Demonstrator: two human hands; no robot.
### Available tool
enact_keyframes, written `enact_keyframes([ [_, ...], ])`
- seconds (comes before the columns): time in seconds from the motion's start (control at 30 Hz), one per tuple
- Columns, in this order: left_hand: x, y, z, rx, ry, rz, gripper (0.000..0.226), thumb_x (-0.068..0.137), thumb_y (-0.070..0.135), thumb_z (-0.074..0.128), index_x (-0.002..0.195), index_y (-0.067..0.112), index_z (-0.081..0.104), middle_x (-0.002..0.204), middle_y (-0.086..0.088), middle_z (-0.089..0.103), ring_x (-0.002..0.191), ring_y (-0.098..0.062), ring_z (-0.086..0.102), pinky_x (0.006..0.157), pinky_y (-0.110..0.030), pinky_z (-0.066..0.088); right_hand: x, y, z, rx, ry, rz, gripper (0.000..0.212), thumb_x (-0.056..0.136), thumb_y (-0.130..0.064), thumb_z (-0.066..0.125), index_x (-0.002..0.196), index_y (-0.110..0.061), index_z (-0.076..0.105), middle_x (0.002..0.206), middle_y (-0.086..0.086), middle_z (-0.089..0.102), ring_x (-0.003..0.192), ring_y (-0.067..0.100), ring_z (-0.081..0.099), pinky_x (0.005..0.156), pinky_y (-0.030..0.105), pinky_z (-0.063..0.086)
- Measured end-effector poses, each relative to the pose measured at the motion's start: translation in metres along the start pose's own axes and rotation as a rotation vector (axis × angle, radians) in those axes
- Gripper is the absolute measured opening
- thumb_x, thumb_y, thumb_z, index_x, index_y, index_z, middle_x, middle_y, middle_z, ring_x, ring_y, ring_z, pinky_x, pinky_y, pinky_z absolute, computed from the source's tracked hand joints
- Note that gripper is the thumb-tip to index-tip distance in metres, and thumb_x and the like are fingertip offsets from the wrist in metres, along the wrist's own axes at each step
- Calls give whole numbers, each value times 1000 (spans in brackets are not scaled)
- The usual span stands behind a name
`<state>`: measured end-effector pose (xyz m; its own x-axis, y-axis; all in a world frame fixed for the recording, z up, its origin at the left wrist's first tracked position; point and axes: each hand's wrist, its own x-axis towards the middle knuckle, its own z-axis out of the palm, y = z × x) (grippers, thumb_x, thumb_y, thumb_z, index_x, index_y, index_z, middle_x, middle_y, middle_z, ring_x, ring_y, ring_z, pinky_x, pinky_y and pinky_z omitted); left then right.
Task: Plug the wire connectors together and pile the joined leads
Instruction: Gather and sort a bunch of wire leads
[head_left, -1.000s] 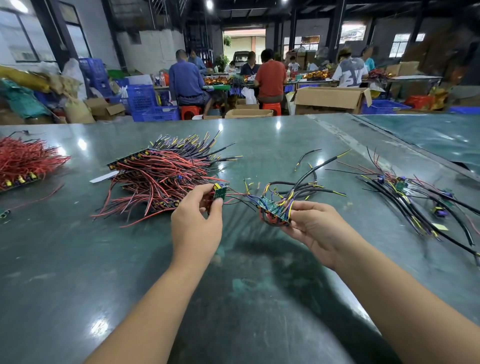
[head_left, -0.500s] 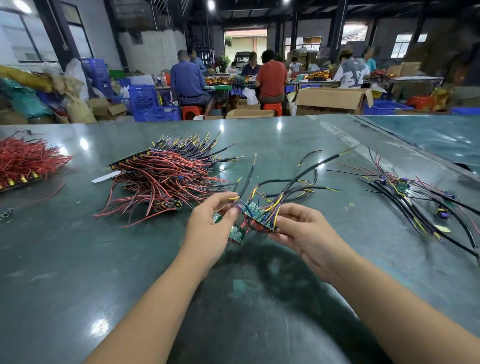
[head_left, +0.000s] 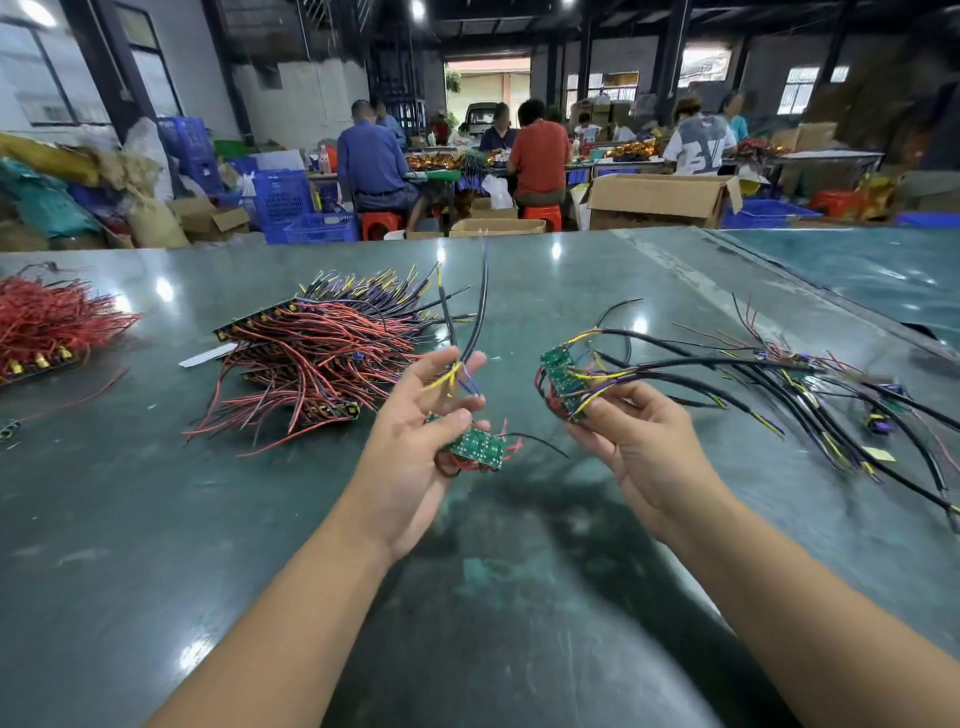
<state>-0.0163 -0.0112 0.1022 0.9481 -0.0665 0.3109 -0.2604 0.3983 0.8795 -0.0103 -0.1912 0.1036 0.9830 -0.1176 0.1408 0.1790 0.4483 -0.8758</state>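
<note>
Wire pile (head_left: 322, 364) on table (head_left: 156, 519), left of both hands.

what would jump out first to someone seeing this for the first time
Two bare hands raised over the green table: the left hand holds a small green board with black leads, the right hand grips a bundle of boards and black cables. Behind the left hand lies a big heap of red wires.
</note>
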Motion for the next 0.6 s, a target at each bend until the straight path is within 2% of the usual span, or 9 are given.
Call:
enact_keyframes([
  [0.13,3,2,-4,-59,10,-35,56,86,-19,36,112,26,55,123,7,65,87,-7,60,66,-25,47,3,0,-4,-4,-21,5,22,86,11,53,83,-9,60,75,0,73,73,13,70,69,23,58],
  [0.23,2,4,-6,19,31,18,61,84,-22,35,112,29,54,126,11,62,91,-9,57,62,-26,47,2,4,-5,-12,-64,36,21,88,10,51,88,-9,61,85,4,72,79,16,70,68,23,57],
  [0.3,2,9,-10,206,54,147,62,84,-23,35,114,29,50,125,16,62,96,-6,57,70,-24,48,2,4,-5,5,-86,57,21,90,9,49,89,-9,60,93,8,69,87,21,67,69,23,57],
  [0.4,3,19,-13,427,50,314,61,83,-22,38,116,29,44,127,17,60,108,2,56,84,-14,44,2,4,-4,21,-118,66,23,91,8,48,92,-10,61,94,6,69,90,21,65,70,20,56],
  [0.47,4,28,-14,419,44,361,56,79,-13,41,114,31,42,130,15,59,110,0,55,86,-14,42,1,3,-3,28,-144,60,25,90,8,48,93,-12,62,91,1,72,86,16,68,70,19,54],
  [0.6,14,42,-18,322,49,345,54,73,-7,44,113,31,45,129,12,60,110,-9,55,85,-28,40,-4,4,1,-19,-196,39,28,92,10,45,95,-12,62,89,1,74,82,14,71,69,19,54],
])
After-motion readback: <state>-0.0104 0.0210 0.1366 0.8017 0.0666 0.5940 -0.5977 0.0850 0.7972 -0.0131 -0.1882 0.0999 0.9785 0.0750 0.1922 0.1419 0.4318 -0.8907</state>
